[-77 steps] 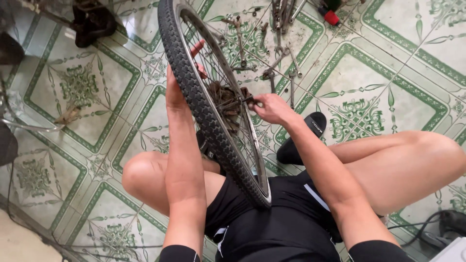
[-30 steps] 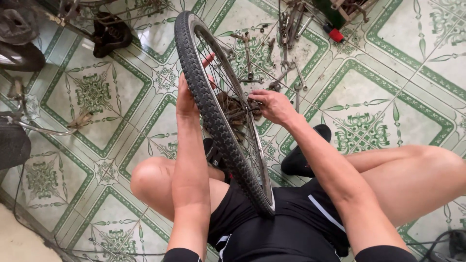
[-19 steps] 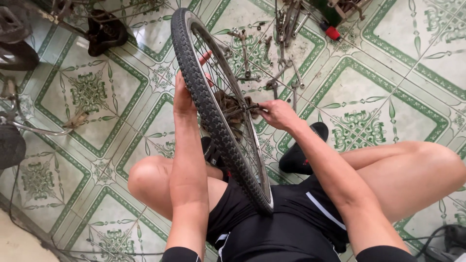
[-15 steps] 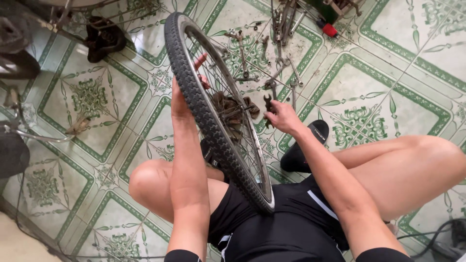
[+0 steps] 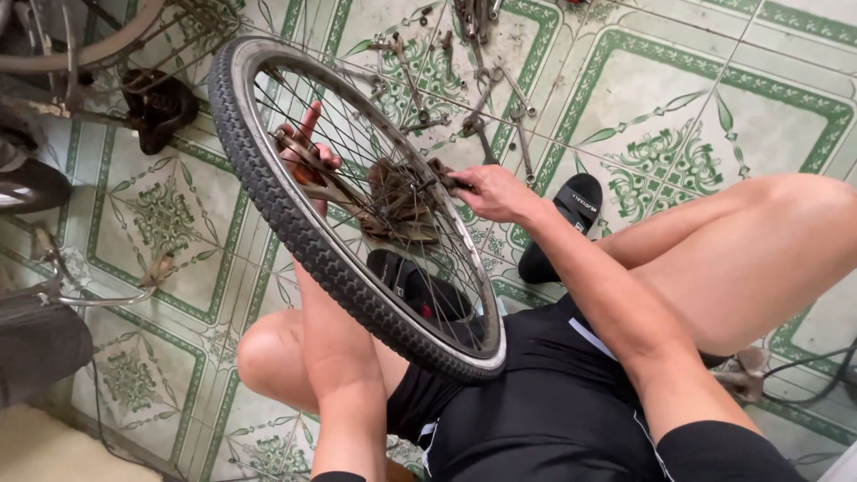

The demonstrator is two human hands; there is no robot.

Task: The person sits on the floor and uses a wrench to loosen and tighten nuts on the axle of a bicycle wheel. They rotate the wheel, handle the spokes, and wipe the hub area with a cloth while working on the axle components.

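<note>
A bicycle wheel with a black tyre stands tilted on my lap, its rusty hub facing me. My left hand is behind the spokes on the far side. It is closed around a rusty metal bar that runs to the hub, with one finger pointing up. From the right, my right hand reaches the hub and pinches a small dark tool against the axle. My bare knees are bent on either side of the wheel.
Several wrenches and loose metal tools lie on the green patterned tile floor beyond the wheel. One black sandal is by my right leg and another shows through the spokes. Bicycle frame parts crowd the left edge. A cable lies at right.
The wheel has tipped so its open side faces me more. My left hand went from the tyre's outer edge to behind the spokes. My right hand stays at the hub.
</note>
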